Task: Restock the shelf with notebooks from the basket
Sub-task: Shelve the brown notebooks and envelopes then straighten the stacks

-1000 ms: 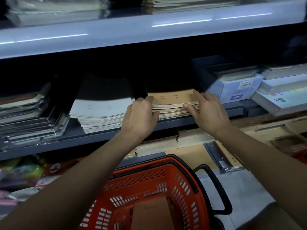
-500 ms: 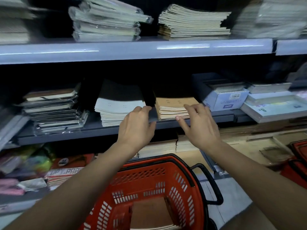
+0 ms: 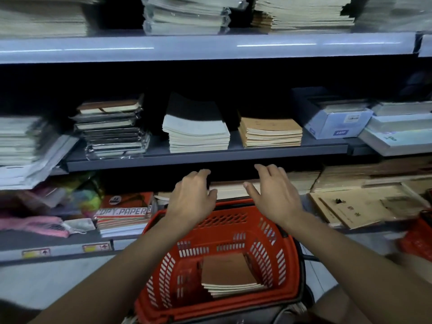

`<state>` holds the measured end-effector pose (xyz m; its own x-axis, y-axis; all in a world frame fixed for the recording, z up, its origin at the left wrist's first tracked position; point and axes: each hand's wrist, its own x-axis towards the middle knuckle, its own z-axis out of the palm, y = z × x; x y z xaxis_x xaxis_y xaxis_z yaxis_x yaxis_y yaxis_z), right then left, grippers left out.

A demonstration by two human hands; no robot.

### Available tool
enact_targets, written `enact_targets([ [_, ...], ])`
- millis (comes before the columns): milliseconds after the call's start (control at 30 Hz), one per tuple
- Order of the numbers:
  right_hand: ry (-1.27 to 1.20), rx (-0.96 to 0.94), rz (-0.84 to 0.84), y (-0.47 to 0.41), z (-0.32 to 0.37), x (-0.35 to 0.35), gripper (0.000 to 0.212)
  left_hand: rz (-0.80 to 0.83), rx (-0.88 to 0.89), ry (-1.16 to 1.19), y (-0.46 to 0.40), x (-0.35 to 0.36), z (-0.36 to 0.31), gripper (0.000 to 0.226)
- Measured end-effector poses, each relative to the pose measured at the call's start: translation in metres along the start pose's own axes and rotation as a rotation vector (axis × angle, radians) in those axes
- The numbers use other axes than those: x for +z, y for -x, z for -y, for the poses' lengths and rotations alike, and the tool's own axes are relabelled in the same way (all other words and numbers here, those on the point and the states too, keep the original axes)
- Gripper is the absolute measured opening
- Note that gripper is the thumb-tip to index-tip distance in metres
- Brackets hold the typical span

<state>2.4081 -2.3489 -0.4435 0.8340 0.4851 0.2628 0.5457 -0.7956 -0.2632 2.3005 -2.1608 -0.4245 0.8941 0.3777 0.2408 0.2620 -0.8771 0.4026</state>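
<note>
A stack of brown notebooks [image 3: 271, 132] sits on the grey middle shelf [image 3: 205, 157], to the right of a pale notebook stack [image 3: 198, 134]. Below, a red plastic basket [image 3: 224, 228] holds a small pile of brown notebooks [image 3: 230, 277] at its bottom. My left hand [image 3: 191, 197] and my right hand [image 3: 273, 195] hover side by side above the basket's far rim, just under the shelf edge. Both hands are empty, with fingers spread apart.
Wrapped dark notebooks [image 3: 112, 129] and a blue-white box [image 3: 336, 122] flank the two stacks. The top shelf [image 3: 210, 46] carries more piles. On the lower shelf lie copy paper packs [image 3: 124, 213] and brown folders [image 3: 360, 206]. A second red basket [image 3: 418, 239] shows at right.
Both hands have let go of the brown notebook stack on the shelf and pulled back and down, now over the basket. The view has widened as my head drew back.
</note>
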Motion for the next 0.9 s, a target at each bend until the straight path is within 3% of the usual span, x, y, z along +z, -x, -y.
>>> enact_targets([
  [200, 0.037, 0.038, 0.169, 0.021, -0.012, 0.058, 0.062, 0.123, -0.109, -0.003, 0.017, 0.046, 0.035, 0.051],
  [600, 0.168, 0.184, 0.622, 0.057, -0.048, 0.19, 0.058, 0.553, -0.439, 0.03, 0.056, 0.177, 0.107, 0.036],
  [733, 0.152, 0.243, 0.766, 0.061, -0.05, 0.224, 0.059, 0.682, -0.567, 0.041, 0.07, 0.23, 0.137, 0.048],
  [900, 0.111, 0.292, 0.981, 0.069, -0.053, 0.257, 0.042, 0.843, -0.711, 0.115, 0.077, 0.259, 0.147, 0.057],
])
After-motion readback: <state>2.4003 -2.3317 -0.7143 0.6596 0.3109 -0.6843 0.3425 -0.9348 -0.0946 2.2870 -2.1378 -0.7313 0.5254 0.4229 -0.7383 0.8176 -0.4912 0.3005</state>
